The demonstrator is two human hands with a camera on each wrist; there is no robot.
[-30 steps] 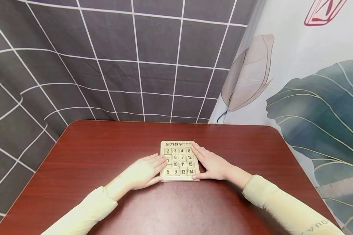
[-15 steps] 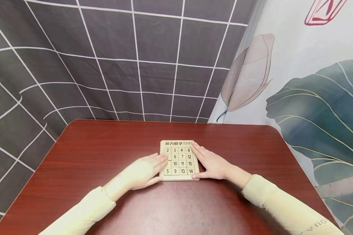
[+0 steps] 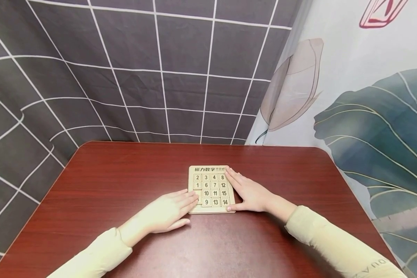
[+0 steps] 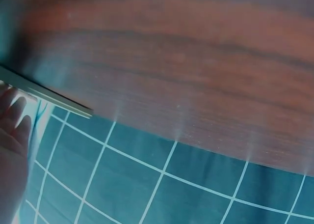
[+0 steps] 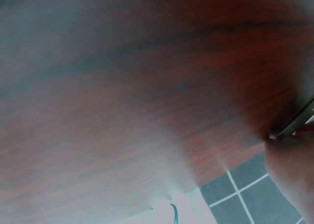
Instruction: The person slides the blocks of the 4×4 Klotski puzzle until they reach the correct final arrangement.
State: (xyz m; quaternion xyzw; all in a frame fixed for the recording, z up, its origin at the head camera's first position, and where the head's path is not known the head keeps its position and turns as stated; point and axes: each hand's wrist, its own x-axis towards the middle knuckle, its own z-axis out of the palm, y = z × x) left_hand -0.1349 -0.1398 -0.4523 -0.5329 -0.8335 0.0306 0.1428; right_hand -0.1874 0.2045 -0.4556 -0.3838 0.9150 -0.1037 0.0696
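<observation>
A pale wooden number sliding puzzle lies flat on the table in the head view, with rows of numbered tiles and dark lettering along its top. My left hand reaches in from the left, its nearly straight fingertips on a lower left tile whose number they mostly cover. Tile 1 shows just above them. Along the right edge, my right hand steadies the board, fingers extended at the upper corner and thumb at the lower one. Part of each hand also appears in its wrist view, beside the board's thin edge.
The puzzle rests on a dark red wood-grain table with rounded far corners. Behind it hangs a dark curtain with a white grid. A white curtain printed with large leaves hangs on the right.
Tile 1 has slid up into the second row of the left column. My left hand has shifted down from it to the tile below. My right hand has stayed at the right edge.
</observation>
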